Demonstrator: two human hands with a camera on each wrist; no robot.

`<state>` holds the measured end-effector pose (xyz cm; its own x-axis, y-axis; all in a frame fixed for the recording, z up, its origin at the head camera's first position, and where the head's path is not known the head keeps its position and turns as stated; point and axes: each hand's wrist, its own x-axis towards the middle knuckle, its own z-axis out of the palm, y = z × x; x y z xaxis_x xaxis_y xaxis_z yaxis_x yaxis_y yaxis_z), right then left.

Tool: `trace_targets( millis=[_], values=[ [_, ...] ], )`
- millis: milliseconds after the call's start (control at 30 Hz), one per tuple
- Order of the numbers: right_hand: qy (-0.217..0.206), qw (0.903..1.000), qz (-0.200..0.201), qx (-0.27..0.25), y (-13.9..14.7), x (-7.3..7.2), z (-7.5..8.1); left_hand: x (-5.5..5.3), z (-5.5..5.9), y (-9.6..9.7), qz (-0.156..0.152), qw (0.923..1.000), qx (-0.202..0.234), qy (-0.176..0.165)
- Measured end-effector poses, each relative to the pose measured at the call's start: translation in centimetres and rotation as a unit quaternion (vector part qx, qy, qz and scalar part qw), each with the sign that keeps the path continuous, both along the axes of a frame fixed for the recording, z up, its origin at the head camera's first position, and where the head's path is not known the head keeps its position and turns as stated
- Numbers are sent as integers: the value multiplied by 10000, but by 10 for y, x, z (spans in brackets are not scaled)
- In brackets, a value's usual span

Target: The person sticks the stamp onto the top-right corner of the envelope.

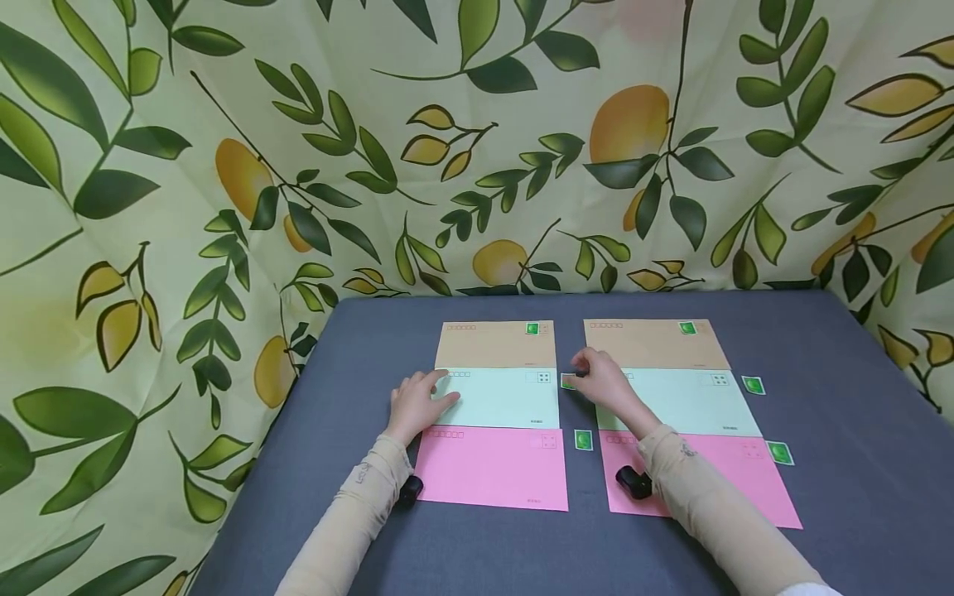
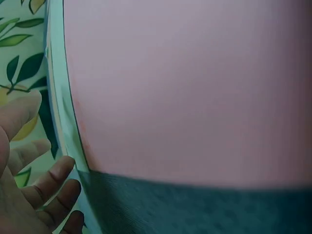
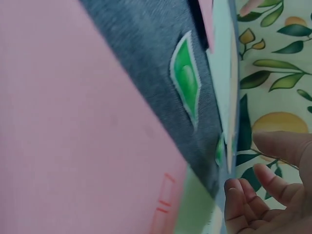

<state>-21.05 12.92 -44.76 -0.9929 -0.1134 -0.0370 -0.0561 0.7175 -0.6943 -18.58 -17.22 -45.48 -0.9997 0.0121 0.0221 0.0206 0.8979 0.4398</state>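
Note:
My left hand (image 1: pixel 419 403) rests with spread fingers at the left edge of the left mint envelope (image 1: pixel 499 397). My right hand (image 1: pixel 604 381) is over the left end of the right mint envelope (image 1: pixel 686 401). Its fingertips reach a green stamp (image 1: pixel 568 381) between the two columns and partly cover it in the head view. From the right wrist, thumb and fingers look apart, with that small stamp (image 3: pixel 220 149) beyond them. Another green stamp (image 1: pixel 584 439) lies nearer, beside the left pink envelope (image 1: pixel 492 472).
Brown envelopes (image 1: pixel 495 352) (image 1: pixel 648 352) at the back each bear a green stamp. Below the right mint envelope lies a pink one (image 1: pixel 723 488). Two more stamps (image 1: pixel 754 385) (image 1: pixel 780 453) lie along the right column. A leaf-patterned curtain (image 1: pixel 447 165) hangs behind the dark table (image 1: pixel 313 497).

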Motion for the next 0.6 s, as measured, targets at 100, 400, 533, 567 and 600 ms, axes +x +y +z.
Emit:
trace_targets(
  millis=[100,400,533,567,600],
  values=[
    [-83,9999,3,62,1,-5,-5,0,-1,-5,-38,10000,-49,-62],
    [-215,9996,50,182,0,-12,-14,-2,-3,-14,-128,9984,-213,-505],
    [-99,9993,114,332,0,-12,-15,-2,-4,-15,-133,9978,-223,-617],
    [-86,9993,120,349,0,-12,-14,-3,-4,-15,-127,9976,-222,-642],
    [-83,9993,134,353,0,-12,-14,-3,-4,-14,-121,9975,-220,-666]
  ],
)
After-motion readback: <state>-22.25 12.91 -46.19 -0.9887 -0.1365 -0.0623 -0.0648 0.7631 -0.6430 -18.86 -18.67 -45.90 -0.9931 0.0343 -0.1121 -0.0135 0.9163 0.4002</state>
